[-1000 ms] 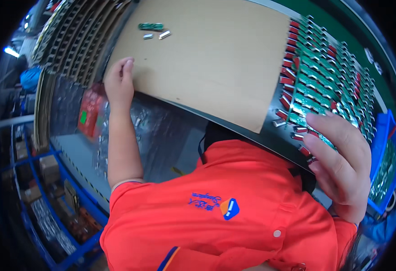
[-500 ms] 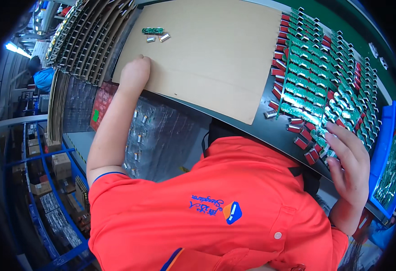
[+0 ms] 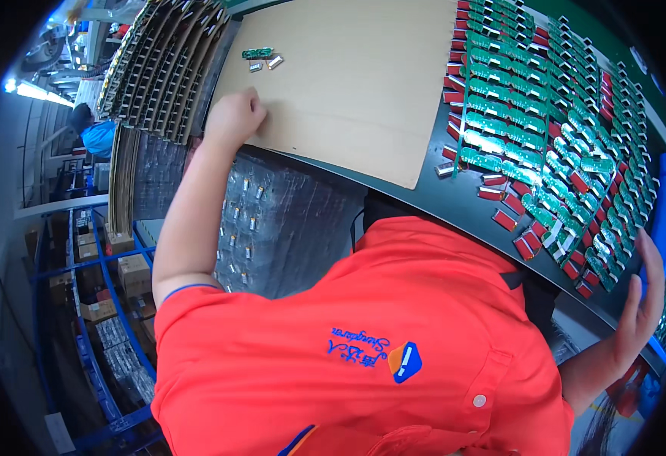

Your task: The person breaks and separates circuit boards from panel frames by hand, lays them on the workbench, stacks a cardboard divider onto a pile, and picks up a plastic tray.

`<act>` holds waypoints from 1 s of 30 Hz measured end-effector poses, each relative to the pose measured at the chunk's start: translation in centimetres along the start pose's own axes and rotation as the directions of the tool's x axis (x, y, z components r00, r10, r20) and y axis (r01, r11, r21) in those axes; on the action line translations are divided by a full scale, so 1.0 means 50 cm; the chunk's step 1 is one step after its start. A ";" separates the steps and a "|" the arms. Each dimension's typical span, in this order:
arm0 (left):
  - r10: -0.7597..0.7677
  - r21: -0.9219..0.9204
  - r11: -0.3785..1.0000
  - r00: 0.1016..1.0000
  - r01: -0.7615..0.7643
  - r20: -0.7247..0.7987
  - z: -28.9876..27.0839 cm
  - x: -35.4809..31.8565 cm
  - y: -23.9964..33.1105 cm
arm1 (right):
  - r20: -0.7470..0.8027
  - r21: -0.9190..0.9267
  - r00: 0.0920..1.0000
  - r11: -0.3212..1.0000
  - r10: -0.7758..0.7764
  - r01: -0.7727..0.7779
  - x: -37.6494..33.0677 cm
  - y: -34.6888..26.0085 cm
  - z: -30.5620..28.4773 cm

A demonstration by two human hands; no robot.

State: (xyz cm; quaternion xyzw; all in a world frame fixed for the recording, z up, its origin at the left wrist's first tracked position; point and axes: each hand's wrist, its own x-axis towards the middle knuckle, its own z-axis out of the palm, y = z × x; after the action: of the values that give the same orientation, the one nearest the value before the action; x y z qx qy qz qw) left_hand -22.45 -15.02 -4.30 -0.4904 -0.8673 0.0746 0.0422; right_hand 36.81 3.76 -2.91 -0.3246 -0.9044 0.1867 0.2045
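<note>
My left hand is closed in a fist at the near left edge of a tan cardboard sheet, and nothing shows in it. Beyond it on the sheet lie a small green circuit board and two little silver cylindrical parts. On the far right my right hand is held with its fingers stretched and apart, holding nothing. It is beside the blue bin and the near right corner of a spread of green circuit boards with red parts attached.
Layered cardboard sheets studded with small parts stand at the left of the table. Below it, a plastic-covered stack holds silver cylinders. Blue shelving with cardboard boxes is on the left; a person in blue is farther back.
My right hand has moved right, off the near edge of the circuit boards to beside the blue bin. My left hand stays in a fist on the cardboard. The view has shifted slightly.
</note>
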 end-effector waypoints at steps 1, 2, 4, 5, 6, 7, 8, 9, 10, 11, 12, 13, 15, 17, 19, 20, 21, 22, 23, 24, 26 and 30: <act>0.004 0.006 1.000 1.000 -0.004 0.006 -0.004 -0.019 0.010 | -0.020 0.013 0.999 0.999 0.044 -0.044 -0.018 0.018 -0.006; 0.024 -0.076 0.997 1.000 -0.026 -0.019 -0.006 -0.041 0.023 | -0.049 -0.017 0.993 0.994 0.111 -0.112 -0.039 0.028 -0.011; 0.056 -0.189 0.980 0.998 -0.063 -0.042 -0.004 -0.074 0.042 | -0.104 0.043 0.982 0.987 0.156 -0.152 -0.071 0.054 -0.012; 0.053 -0.183 0.981 0.998 -0.059 -0.038 0.001 -0.083 0.041 | -0.160 0.103 0.966 0.977 0.203 -0.188 -0.081 0.057 -0.011; 0.047 -0.203 0.978 0.999 -0.044 0.009 0.007 -0.091 0.039 | -0.187 0.125 0.973 0.986 0.132 -0.110 -0.091 0.060 -0.014; 0.041 -0.222 0.975 0.998 -0.027 0.055 0.012 -0.099 0.038 | -0.184 0.131 0.974 0.985 0.132 -0.109 -0.094 0.069 -0.014; 0.019 -0.241 0.970 0.998 -0.003 0.060 0.014 -0.105 0.043 | -0.192 0.149 0.973 0.984 0.126 -0.098 -0.095 0.076 -0.014; 0.017 -0.238 0.971 0.998 -0.002 0.062 0.016 -0.107 0.047 | -0.199 0.165 0.973 0.982 0.120 -0.088 -0.096 0.084 -0.014; -0.009 -0.228 0.973 0.997 0.026 0.075 0.018 -0.109 0.050 | -0.207 0.181 0.972 0.980 0.114 -0.077 -0.096 0.090 -0.014; -0.036 -0.217 0.975 0.995 0.055 0.089 0.020 -0.111 0.051 | -0.214 0.197 0.971 0.978 0.108 -0.066 -0.095 0.094 -0.014; -0.038 -0.216 0.975 0.995 0.056 0.091 0.021 -0.111 0.049 | -0.222 0.211 0.970 0.976 0.102 -0.055 -0.095 0.096 -0.013; -0.033 -0.237 0.970 0.995 0.054 0.093 0.022 -0.111 0.047 | -0.221 0.213 0.970 0.976 0.102 -0.054 -0.096 0.097 -0.012; -0.027 -0.260 0.964 0.995 0.052 0.096 0.026 -0.112 0.044 | -0.212 0.191 0.973 0.980 0.090 -0.049 -0.093 0.087 -0.012; 0.068 -0.490 0.870 0.998 -0.062 -0.006 0.033 -0.119 0.040 | -0.201 0.167 0.976 0.985 0.078 -0.044 -0.089 0.075 -0.012; 0.043 -0.592 0.805 0.999 -0.035 -0.001 0.038 -0.126 0.044 | -0.189 0.143 0.980 0.989 0.066 -0.039 -0.084 0.063 -0.012; 0.020 -0.685 0.729 1.000 -0.012 0.004 0.039 -0.128 0.045 | -0.183 0.130 0.981 0.991 0.060 -0.036 -0.083 0.058 -0.012; 0.020 -0.686 0.728 1.000 -0.010 0.006 0.040 -0.129 0.044 | -0.177 0.118 0.983 0.992 0.054 -0.034 -0.082 0.055 -0.012; 0.082 -0.680 0.731 0.997 -0.062 -0.003 0.038 -0.130 0.044 | -0.175 0.117 0.983 0.993 0.054 -0.034 -0.081 0.054 -0.012; 0.143 -0.672 0.732 0.990 -0.114 -0.012 0.036 -0.130 0.044 | -0.173 0.119 0.983 0.992 0.054 -0.033 -0.080 0.054 -0.011; 0.143 -0.673 0.731 0.990 -0.113 -0.011 0.031 -0.131 0.046 | -0.172 0.122 0.984 0.992 0.053 -0.032 -0.078 0.054 -0.010; 0.315 -0.431 0.836 0.940 -0.340 -0.131 0.019 -0.136 0.054 | -0.171 0.125 0.984 0.992 0.051 -0.030 -0.073 0.053 -0.008; 0.353 -0.224 0.899 0.925 -0.377 -0.140 0.007 -0.156 0.075 | -0.160 0.185 0.986 0.983 0.046 -0.016 -0.061 0.039 -0.004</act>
State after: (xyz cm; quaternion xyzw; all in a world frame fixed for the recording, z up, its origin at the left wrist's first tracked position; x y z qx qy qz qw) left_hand -15.30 -19.83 -5.27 -0.6488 -0.7593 -0.0508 0.0075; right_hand 40.06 3.19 -4.39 -0.3329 -0.8583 0.2448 0.3041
